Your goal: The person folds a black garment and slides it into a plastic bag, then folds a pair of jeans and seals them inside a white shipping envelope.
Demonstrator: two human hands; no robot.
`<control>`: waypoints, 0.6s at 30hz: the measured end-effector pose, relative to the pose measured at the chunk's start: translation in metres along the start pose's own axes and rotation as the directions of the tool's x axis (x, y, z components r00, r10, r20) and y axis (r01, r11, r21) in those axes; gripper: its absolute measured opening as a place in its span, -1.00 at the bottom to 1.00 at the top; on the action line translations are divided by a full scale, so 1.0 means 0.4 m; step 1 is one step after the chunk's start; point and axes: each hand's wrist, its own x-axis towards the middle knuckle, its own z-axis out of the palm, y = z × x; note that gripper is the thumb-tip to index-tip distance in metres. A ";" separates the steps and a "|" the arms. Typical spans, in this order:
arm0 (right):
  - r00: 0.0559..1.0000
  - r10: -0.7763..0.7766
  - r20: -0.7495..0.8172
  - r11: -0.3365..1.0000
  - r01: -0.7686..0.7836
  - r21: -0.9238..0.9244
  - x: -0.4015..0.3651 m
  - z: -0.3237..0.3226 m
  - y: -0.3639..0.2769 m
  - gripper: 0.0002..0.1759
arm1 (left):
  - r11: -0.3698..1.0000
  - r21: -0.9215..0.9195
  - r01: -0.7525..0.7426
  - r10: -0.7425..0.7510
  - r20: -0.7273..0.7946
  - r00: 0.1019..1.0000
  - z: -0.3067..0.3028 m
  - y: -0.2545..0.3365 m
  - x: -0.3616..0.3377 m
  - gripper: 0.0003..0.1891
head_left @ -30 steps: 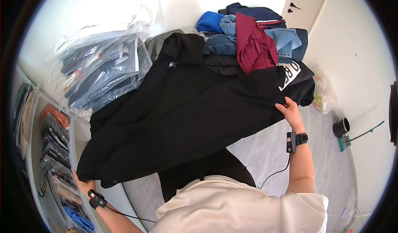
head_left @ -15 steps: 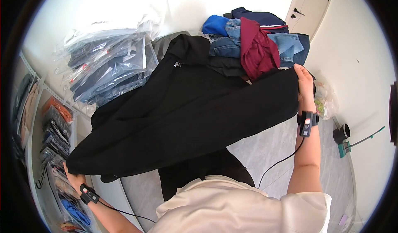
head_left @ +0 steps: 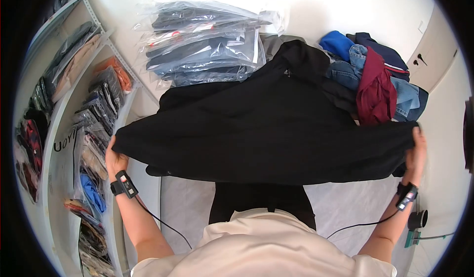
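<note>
A large black top [head_left: 266, 134] with a small light mark near its collar is stretched wide in front of me, its near edge almost level. My left hand [head_left: 116, 158] grips its left end, fingers partly hidden by the cloth. At the opposite end, my right hand [head_left: 417, 153] is closed on the fabric, slightly blurred. The collar end reaches back between the bagged clothes and the loose garments. Both wrists wear a black strapped device with a cable.
Clear-bagged folded clothes [head_left: 202, 50] are stacked at the back. Right of them lies a heap with a maroon garment [head_left: 376, 89] and jeans [head_left: 408, 97]. White shelves [head_left: 61, 124] of bagged clothing line the left. A black cylindrical container [head_left: 417, 220] stands at the lower right.
My view has turned left, showing more shelving. The black top has gone from slanted to nearly level, with my left hand higher and my right hand lower in view.
</note>
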 end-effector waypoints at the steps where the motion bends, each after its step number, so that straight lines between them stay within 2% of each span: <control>1: 0.993 0.007 -0.115 0.998 0.000 0.061 0.039 -0.063 -0.025 -0.70 | 1.000 -0.002 -0.004 0.004 -0.001 1.000 -0.001 0.018 -0.002 -0.74; 3: 0.982 -0.065 -0.175 0.977 0.098 0.189 0.115 -0.158 -0.078 -0.72 | 1.000 -0.009 0.023 -0.021 0.137 0.990 -0.003 0.062 0.003 -0.69; 4: 0.972 -0.101 -0.212 0.958 0.153 0.244 0.160 -0.196 -0.088 -0.71 | 1.000 -0.007 0.023 -0.021 0.137 0.990 0.033 0.059 -0.007 -0.69; 5: 0.972 -0.100 -0.213 0.957 0.152 0.245 0.202 -0.219 -0.089 -0.71 | 0.997 0.063 -0.051 0.047 0.073 0.996 0.091 0.042 -0.019 -0.67; 6: 0.984 -0.055 -0.169 0.979 0.087 0.186 0.245 -0.234 -0.088 -0.70 | 0.983 0.136 -0.120 0.119 0.014 0.993 0.129 0.032 -0.017 -0.65; 7: 0.992 -0.007 -0.126 0.992 0.023 0.123 0.274 -0.217 -0.093 -0.69 | 0.970 0.226 -0.092 0.082 0.052 0.995 0.124 0.037 0.016 -0.65; 8: 0.991 0.009 -0.135 0.993 0.007 0.120 0.303 -0.189 -0.071 -0.70 | 0.970 0.225 -0.092 0.082 0.053 0.995 0.117 0.041 0.067 -0.65; 9: 0.984 0.049 -0.172 0.999 -0.045 0.025 0.319 -0.127 -0.065 -0.71 | 0.963 0.267 -0.040 0.034 0.027 0.999 0.102 0.044 0.131 -0.65; 10: 0.997 -0.007 -0.076 0.998 0.002 -0.057 0.368 -0.111 -0.027 -0.72 | 0.952 0.307 0.015 -0.016 0.002 1.000 0.098 0.055 0.180 -0.65; 11: 0.990 0.111 -0.083 0.992 -0.106 0.061 0.377 -0.034 -0.049 -0.72 | 0.946 0.319 0.050 -0.070 0.051 0.996 0.108 0.069 0.219 -0.63; 12: 0.997 0.064 -0.031 0.998 -0.064 -0.003 0.374 0.035 -0.072 -0.72 | 0.952 0.307 0.016 -0.038 0.064 0.997 0.134 0.083 0.249 -0.59; 13: 1.000 0.013 0.003 0.994 -0.013 0.112 0.416 0.068 -0.074 -0.71 | 0.923 0.385 -0.008 -0.085 0.223 0.971 0.096 0.145 0.321 -0.57; 14: 0.999 -0.034 0.022 0.995 0.031 0.092 0.483 0.053 -0.087 -0.72 | 0.927 0.365 -0.088 0.088 0.016 0.996 0.216 0.134 0.253 -0.56; 15: 0.996 -0.090 -0.020 0.991 0.092 0.100 0.448 0.111 -0.147 -0.72 | 0.948 0.274 -0.160 0.162 0.015 0.987 0.262 0.164 0.240 -0.54; 16: 0.988 -0.146 -0.043 0.976 0.151 0.157 0.427 0.144 -0.192 -0.72 | 0.936 0.243 -0.256 0.287 -0.102 0.953 0.303 0.192 0.236 -0.55; 17: 0.982 -0.158 -0.106 0.956 0.179 0.233 0.398 0.172 -0.224 -0.73 | 0.869 0.364 -0.334 0.220 0.321 0.921 0.148 0.311 0.348 -0.64; 18: 0.972 -0.165 -0.164 0.929 0.209 0.305 0.382 0.180 -0.239 -0.73 | 0.135 0.734 -0.666 0.359 0.590 0.723 0.096 0.351 0.365 -0.64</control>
